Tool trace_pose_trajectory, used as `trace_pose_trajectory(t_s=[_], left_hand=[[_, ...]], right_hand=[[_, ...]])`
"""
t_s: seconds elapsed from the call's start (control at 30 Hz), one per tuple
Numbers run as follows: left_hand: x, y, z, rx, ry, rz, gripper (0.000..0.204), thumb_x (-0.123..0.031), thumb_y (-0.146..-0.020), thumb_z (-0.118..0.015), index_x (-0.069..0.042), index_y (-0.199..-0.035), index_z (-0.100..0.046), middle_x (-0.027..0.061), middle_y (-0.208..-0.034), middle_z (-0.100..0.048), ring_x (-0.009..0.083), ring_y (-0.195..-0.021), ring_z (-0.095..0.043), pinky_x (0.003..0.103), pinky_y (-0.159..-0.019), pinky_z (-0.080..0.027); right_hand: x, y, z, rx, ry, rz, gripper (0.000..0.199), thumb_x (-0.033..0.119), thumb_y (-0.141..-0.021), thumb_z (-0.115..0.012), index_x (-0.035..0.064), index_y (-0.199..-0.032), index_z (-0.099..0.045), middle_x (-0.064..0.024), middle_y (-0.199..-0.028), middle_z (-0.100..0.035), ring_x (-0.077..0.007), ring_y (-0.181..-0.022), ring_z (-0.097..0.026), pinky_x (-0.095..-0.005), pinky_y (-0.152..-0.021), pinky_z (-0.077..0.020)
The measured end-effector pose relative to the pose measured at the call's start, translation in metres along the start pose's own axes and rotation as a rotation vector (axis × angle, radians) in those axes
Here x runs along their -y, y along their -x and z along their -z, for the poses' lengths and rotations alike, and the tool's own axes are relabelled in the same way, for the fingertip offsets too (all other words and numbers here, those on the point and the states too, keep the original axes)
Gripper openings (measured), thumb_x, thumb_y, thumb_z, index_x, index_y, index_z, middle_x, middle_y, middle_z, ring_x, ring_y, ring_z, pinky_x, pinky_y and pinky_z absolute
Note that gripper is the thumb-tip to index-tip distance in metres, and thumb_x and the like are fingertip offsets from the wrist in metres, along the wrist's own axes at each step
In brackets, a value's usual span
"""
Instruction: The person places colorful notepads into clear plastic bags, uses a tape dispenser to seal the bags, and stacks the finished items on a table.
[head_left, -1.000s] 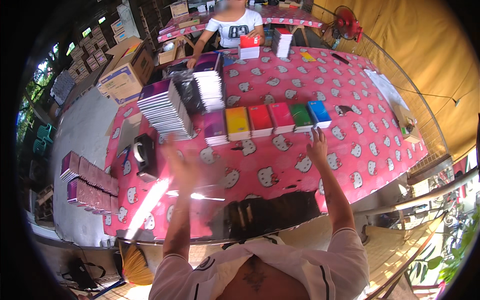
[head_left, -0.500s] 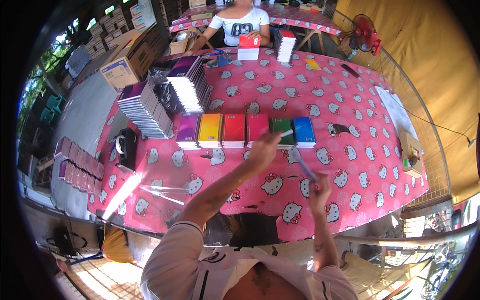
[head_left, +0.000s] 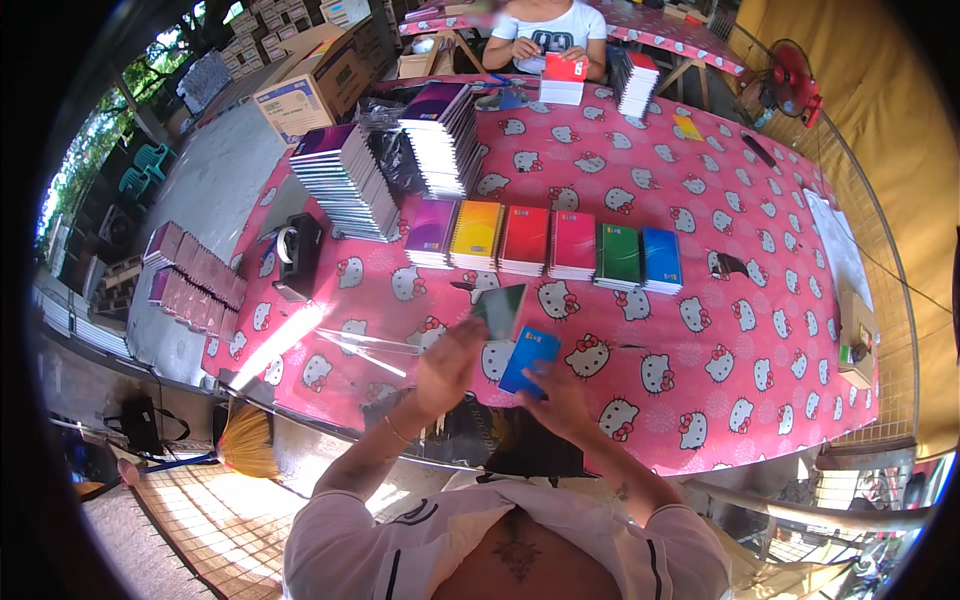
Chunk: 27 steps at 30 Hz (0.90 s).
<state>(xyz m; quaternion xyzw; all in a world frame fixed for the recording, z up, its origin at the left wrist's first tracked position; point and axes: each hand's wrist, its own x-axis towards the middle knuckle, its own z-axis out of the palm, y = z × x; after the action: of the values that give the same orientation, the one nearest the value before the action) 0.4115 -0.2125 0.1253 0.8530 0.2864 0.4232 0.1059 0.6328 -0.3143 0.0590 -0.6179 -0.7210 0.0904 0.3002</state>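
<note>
A: What fills most of the view?
B: The worktop (head_left: 770, 365), under a pink cloth printed with white cat faces. Two tall stacks of purple notebooks (head_left: 345, 185) stand on its left half, a black plastic bag (head_left: 398, 150) between them.
A: Smaller than those?
B: A row of low notebook piles (head_left: 525, 240), side by side: purple, yellow, red, pink, green, blue, left to right, with white page edges.
A: And the hands?
B: Nearer the wearer than the row, above the cloth. The left hand (head_left: 450, 365), blurred, grips a green notebook (head_left: 500, 308), dark with a pale sheen. The right hand (head_left: 558, 397) grasps a blue notebook (head_left: 528, 360), bright and glossy, just beside the green one.
A: Any writing?
B: Small pale lettering on the blue cover and along the row; the held green cover is too blurred to read.
A: What's different from half a second ago?
B: Then the left hand was over the row's green pile, and the right was farther right with something blurred. Now both are drawn in close together, and the blue cover faces up.
</note>
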Motion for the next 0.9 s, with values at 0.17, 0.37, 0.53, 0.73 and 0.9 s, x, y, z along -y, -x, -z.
trace_pose_trajectory(t_s=[0.17, 0.37, 0.53, 0.73, 0.9], left_hand=[[0.010, 0.084, -0.046, 0.446, -0.084, -0.194, 0.037, -0.007, -0.081, -0.069, -0.003, -0.117, -0.065, 0.0155, -0.125, -0.063, 0.0334, -0.113, -0.062, 0.046, -0.098, -0.049], [0.082, -0.059, -0.069, 0.103, -0.401, 0.028, 0.064, -0.015, -0.084, -0.066, -0.006, -0.143, -0.046, 0.0184, -0.145, -0.047, 0.0342, -0.137, -0.043, 0.054, -0.110, -0.038], [0.163, -0.066, -0.065, 0.332, -0.310, 0.054, 0.056, -0.001, -0.080, -0.063, -0.004, -0.134, -0.053, 0.0171, -0.133, -0.060, 0.0343, -0.127, -0.055, 0.049, -0.109, -0.041], [0.029, 0.010, -0.008, 0.116, -0.115, -0.167, 0.035, 0.001, -0.084, -0.059, -0.001, -0.118, -0.065, 0.0166, -0.114, -0.067, 0.0347, -0.107, -0.065, 0.046, -0.096, -0.051], [0.010, 0.041, -0.044, 0.328, 0.058, -0.088, 0.037, -0.013, -0.085, -0.068, -0.003, -0.120, -0.064, 0.0140, -0.122, -0.064, 0.0327, -0.112, -0.064, 0.050, -0.102, -0.047]], right_hand=[[-0.039, 0.001, -0.040, -0.069, -0.380, -0.323, 0.039, 0.008, -0.088, -0.062, 0.0039, -0.127, -0.061, -0.0177, -0.131, -0.056, -0.0370, -0.115, -0.056, -0.0487, -0.093, -0.0471], [-0.038, -0.150, -0.015, -0.379, 0.352, 0.093, 0.042, 0.008, -0.089, -0.060, 0.0039, -0.130, -0.058, -0.0149, -0.138, -0.055, -0.0368, -0.124, -0.055, -0.0468, -0.106, -0.0395], [-0.069, -0.162, -0.050, -0.033, 0.273, 0.236, 0.042, 0.011, -0.084, -0.063, 0.0068, -0.125, -0.061, -0.0093, -0.123, -0.064, -0.0292, -0.116, -0.060, -0.0447, -0.099, -0.0445], [-0.004, -0.002, -0.034, -0.025, -0.172, 0.084, 0.036, 0.003, -0.083, -0.065, 0.0091, -0.119, -0.065, -0.0111, -0.111, -0.065, -0.0300, -0.102, -0.064, -0.0435, -0.084, -0.0517], [-0.057, -0.091, 0.012, -0.415, -0.001, -0.161, 0.036, 0.000, -0.086, -0.059, 0.0078, -0.121, -0.064, -0.0127, -0.125, -0.064, -0.0348, -0.119, -0.059, -0.0514, -0.101, -0.0444]])
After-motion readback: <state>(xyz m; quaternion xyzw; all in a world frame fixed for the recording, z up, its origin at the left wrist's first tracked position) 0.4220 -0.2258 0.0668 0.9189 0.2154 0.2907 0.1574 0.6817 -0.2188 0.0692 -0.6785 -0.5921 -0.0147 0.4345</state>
